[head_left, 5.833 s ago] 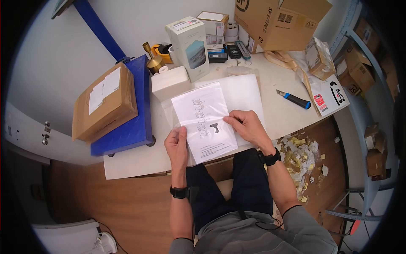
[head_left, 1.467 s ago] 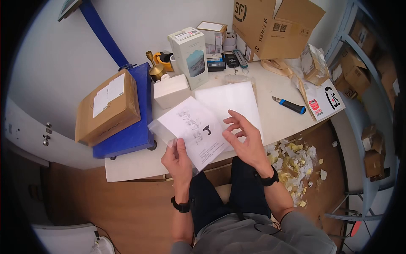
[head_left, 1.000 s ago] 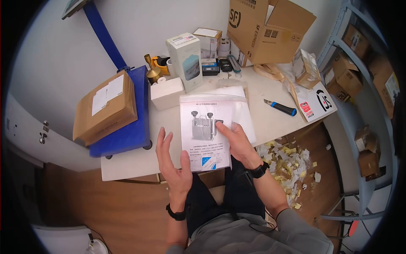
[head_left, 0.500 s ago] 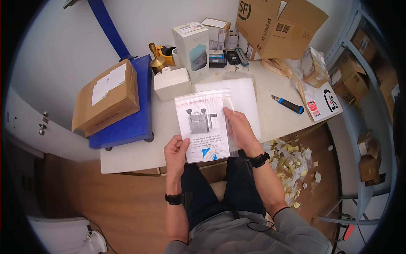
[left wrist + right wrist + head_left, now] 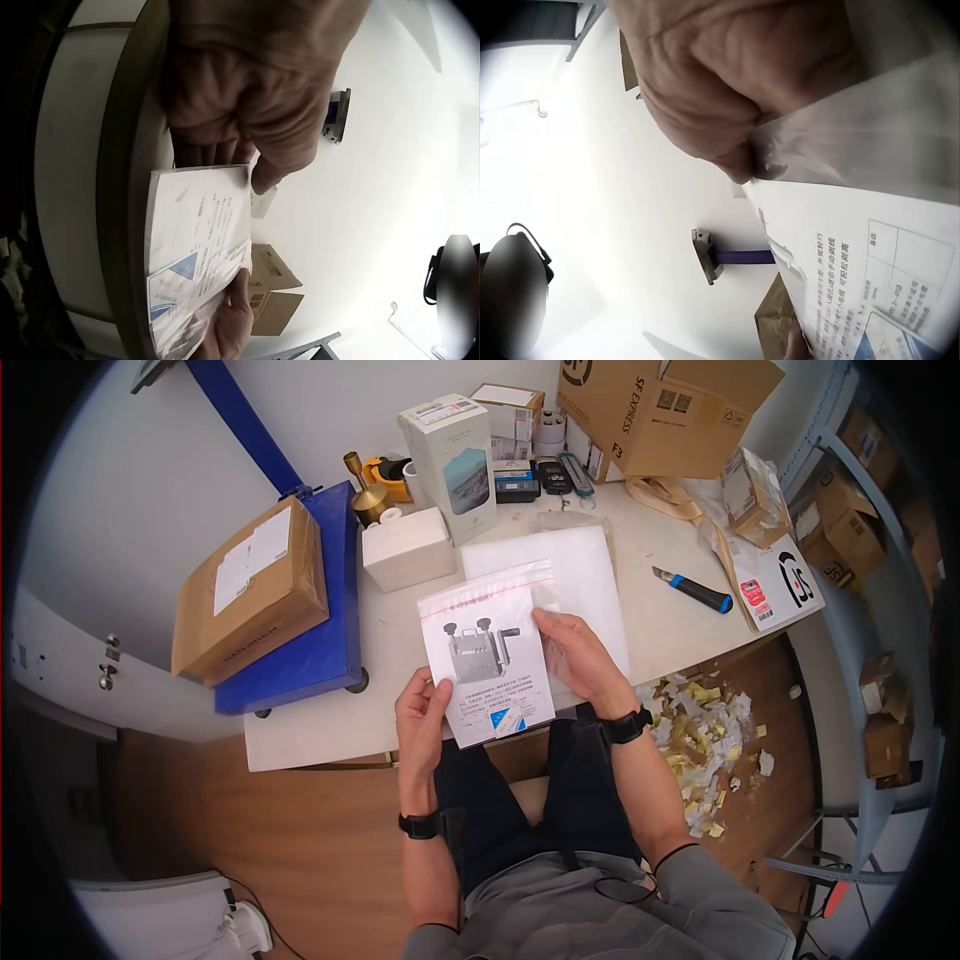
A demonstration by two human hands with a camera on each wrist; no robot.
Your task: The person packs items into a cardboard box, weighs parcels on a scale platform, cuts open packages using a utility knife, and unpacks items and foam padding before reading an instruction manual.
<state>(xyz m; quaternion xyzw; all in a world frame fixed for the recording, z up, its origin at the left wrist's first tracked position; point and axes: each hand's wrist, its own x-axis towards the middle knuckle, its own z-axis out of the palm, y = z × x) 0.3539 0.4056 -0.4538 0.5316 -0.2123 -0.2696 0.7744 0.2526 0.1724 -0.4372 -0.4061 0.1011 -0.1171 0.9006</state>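
In the head view both hands hold a clear zip-top bag with a printed instruction sheet (image 5: pixel 490 685) inside, above the table's front edge. Its upper side shows a picture of a hand-cranked machine, lines of print and a small blue-and-white card (image 5: pixel 507 719). My left hand (image 5: pixel 420 710) pinches the left edge, thumb on top and fingers behind. My right hand (image 5: pixel 583 656) grips the right edge, where loose clear plastic stretches past the paper, as the right wrist view shows. White foam sheeting (image 5: pixel 590 580) lies on the table beyond the bag.
A utility knife (image 5: pixel 692 590) lies at the table's right. A brown carton (image 5: pixel 250 590) rests on a blue platform scale (image 5: pixel 340 630) at left. Behind stand a white box (image 5: pixel 407 550), a tall phone-style box (image 5: pixel 450 470) and a large SF Express carton (image 5: pixel 670 425). Paper scraps (image 5: pixel 715 750) litter the floor.
Earlier the sheet's other side, with a drill picture, faced up; the bag has been turned over. The left hand let go and gripped again. Since half a second ago the bag has tilted slightly.
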